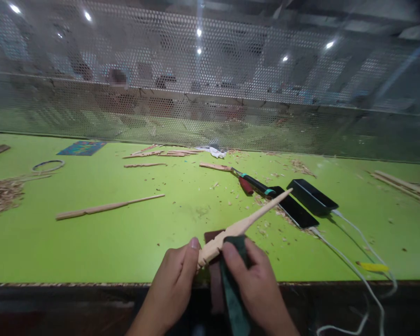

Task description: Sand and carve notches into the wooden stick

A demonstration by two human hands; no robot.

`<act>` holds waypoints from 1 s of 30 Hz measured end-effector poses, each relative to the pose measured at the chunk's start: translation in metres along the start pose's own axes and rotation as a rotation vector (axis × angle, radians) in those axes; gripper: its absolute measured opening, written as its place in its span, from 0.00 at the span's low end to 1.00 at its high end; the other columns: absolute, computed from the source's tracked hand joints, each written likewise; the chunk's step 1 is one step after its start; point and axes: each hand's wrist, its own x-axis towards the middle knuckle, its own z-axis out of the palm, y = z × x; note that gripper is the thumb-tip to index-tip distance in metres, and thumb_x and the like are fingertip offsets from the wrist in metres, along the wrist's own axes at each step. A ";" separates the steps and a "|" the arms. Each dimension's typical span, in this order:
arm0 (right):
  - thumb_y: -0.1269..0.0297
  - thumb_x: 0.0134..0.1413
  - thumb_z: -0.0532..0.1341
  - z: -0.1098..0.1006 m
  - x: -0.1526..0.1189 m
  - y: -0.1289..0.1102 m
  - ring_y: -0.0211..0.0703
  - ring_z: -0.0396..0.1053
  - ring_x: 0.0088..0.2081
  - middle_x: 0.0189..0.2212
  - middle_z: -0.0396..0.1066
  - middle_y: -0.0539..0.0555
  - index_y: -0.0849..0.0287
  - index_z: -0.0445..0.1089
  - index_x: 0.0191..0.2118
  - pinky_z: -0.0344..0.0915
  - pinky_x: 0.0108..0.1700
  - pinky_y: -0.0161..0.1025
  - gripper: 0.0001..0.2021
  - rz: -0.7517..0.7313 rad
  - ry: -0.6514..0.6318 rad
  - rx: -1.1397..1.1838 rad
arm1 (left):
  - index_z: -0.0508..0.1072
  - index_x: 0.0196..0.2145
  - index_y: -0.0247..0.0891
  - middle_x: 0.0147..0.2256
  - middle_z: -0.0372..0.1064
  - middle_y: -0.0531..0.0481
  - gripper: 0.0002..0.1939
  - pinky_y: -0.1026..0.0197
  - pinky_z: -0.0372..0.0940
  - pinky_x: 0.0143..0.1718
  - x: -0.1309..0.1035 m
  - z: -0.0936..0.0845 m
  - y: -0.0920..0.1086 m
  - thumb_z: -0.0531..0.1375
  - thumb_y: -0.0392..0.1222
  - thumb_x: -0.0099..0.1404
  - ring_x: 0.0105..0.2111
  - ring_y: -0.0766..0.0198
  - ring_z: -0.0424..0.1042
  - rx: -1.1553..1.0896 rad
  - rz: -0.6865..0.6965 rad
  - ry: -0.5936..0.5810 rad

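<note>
A carved stick (pixel 238 229) is gripped at its thick end by the left hand (pixel 173 280), fingers closed round it, over the worktop's (pixel 91 242) near edge, tip pointing toward the far right. A dark green cloth (pixel 233 280) is pinched against the stick by the closed right hand (pixel 257 280). A phone (pixel 294 210), a black box (pixel 311 196) and a second stick (pixel 108 206) lie farther back.

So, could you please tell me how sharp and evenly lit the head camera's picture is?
In the head view, ceiling lights glare as bright spots through the mesh screen, and everything behind it is blurred; the green table is evenly lit with soft shadows; the left hand, right hand and wooden stick are fairly sharp; straight edges bow toward the frame's borders.
</note>
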 end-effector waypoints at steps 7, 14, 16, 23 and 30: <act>0.37 0.43 0.75 -0.015 0.013 -0.008 0.46 0.74 0.29 0.30 0.81 0.56 0.60 0.81 0.36 0.72 0.31 0.37 0.28 0.132 0.128 0.071 | 0.55 0.24 0.43 0.22 0.49 0.58 0.29 0.58 0.44 0.27 0.002 0.000 0.000 0.44 0.63 0.78 0.23 0.65 0.51 0.026 -0.015 0.005; 0.43 0.50 0.74 0.006 -0.001 0.002 0.46 0.75 0.34 0.31 0.78 0.52 0.57 0.76 0.43 0.73 0.37 0.37 0.24 0.189 -0.032 0.161 | 0.60 0.25 0.41 0.23 0.55 0.57 0.28 0.59 0.47 0.28 0.001 0.001 0.000 0.45 0.59 0.79 0.25 0.65 0.55 0.018 0.016 -0.023; 0.45 0.54 0.72 0.009 0.000 0.002 0.45 0.75 0.36 0.35 0.79 0.53 0.56 0.74 0.40 0.73 0.40 0.38 0.20 0.143 -0.101 0.225 | 0.60 0.25 0.41 0.24 0.55 0.57 0.27 0.60 0.47 0.28 0.001 0.001 0.002 0.46 0.58 0.79 0.25 0.65 0.55 0.012 0.012 -0.030; 0.43 0.59 0.69 0.025 -0.001 0.005 0.56 0.79 0.51 0.42 0.83 0.59 0.52 0.71 0.47 0.72 0.56 0.52 0.20 0.161 -0.208 0.603 | 0.65 0.29 0.39 0.27 0.63 0.54 0.26 0.61 0.51 0.31 0.001 0.000 0.005 0.46 0.56 0.79 0.28 0.63 0.58 -0.038 0.008 -0.011; 0.47 0.55 0.74 0.037 -0.003 0.009 0.58 0.82 0.48 0.36 0.84 0.58 0.54 0.76 0.41 0.74 0.57 0.55 0.17 0.172 -0.103 0.659 | 0.66 0.30 0.39 0.27 0.62 0.55 0.25 0.60 0.51 0.31 0.001 0.001 0.006 0.45 0.55 0.80 0.28 0.63 0.57 -0.053 0.030 -0.034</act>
